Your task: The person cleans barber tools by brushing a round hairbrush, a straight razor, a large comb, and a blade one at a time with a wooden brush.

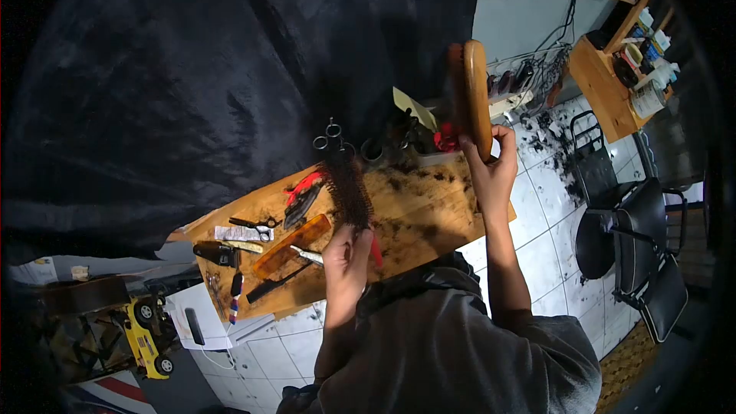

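Note:
My right hand (493, 169) is wrapped round the lower end of a wooden-backed brush (478, 96), held upright with its bristles facing left. Closed on the lower end of a dark, bristly comb (346, 192) is my left hand (346, 264). Fine teeth or bristles show along that comb's edges. A red strip (376, 249) shows beside the left fingers. Left of this hand lie an amber comb (291, 245), a black comb (277, 284) and a small white tube (308, 256). Loose dark hair is scattered over the wooden table (418, 218).
Scissors (332, 135) stand at the table's back. Thinning scissors (261, 228), a black clipper (215, 254) and a red-and-black tool (303, 201) lie at the left. A dark curtain (192, 84) hangs behind. Black chairs (644, 222) stand on the tiled floor at right.

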The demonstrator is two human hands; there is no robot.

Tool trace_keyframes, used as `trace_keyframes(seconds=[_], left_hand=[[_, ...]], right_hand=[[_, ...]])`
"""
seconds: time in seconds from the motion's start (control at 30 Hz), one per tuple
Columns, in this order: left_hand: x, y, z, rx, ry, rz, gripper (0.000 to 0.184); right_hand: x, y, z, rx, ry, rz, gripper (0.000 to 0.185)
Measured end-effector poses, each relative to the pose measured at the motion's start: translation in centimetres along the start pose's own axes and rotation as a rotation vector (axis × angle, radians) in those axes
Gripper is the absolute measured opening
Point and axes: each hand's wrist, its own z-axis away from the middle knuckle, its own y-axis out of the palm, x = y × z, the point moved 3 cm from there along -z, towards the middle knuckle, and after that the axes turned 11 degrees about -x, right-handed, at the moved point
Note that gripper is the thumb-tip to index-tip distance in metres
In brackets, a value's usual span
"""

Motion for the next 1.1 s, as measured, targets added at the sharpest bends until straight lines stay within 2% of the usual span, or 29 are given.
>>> trace_keyframes(seconds=[0.07, 0.17, 0.23, 0.27, 0.37, 0.5, 0.63, 0.73, 0.83, 0.97, 1.1], left_hand=[[-0.8, 0.8, -0.6, -0.029, 0.071, -0.015, 0.017], [-1.6, 1.8, -1.9, -0.110, 0.193, 0.008, 0.017], [-1.6, 1.8, -3.2, -0.187, 0.316, -0.059, 0.017], [-2.1, 2.2, -3.7, -0.249, 0.229, -0.017, 0.020], [-2.4, 2.9, -5.9, -0.294, 0.345, 0.027, 0.022], [-3.0, 5.0, -7.9, -0.243, 0.451, 0.013, 0.022], [-2.4, 6.3, -8.5, -0.239, 0.428, -0.027, 0.022], [-2.8, 6.4, -8.2, -0.314, 0.469, -0.049, 0.021], [-2.7, 6.1, -8.0, -0.353, 0.437, 0.055, 0.021], [-2.4, 6.5, -8.5, -0.237, 0.512, 0.028, 0.020], [-3.5, 6.5, -7.3, -0.324, 0.541, -0.046, 0.020]], right_hand=[[-1.9, 0.1, -0.8, 0.027, -0.095, 0.014, 0.031], [-1.8, 0.2, -1.1, 0.149, 0.232, -0.122, 0.031], [-1.0, 0.2, -1.5, 0.186, 0.278, -0.163, 0.031], [-0.7, 0.2, -1.7, 0.207, 0.301, -0.184, 0.031], [-0.4, -0.1, -2.1, 0.241, 0.324, -0.189, 0.031], [-0.1, -0.2, -2.2, 0.271, 0.258, -0.083, 0.032], [0.1, -0.1, -1.8, 0.264, 0.190, -0.086, 0.032], [0.3, -0.1, -2.0, 0.267, 0.139, -0.038, 0.032], [0.5, -0.1, -2.3, 0.274, 0.122, -0.007, 0.032], [0.8, 0.2, -2.6, 0.299, 0.104, 0.017, 0.031], [1.3, 0.0, -2.6, 0.294, 0.106, 0.017, 0.031]])
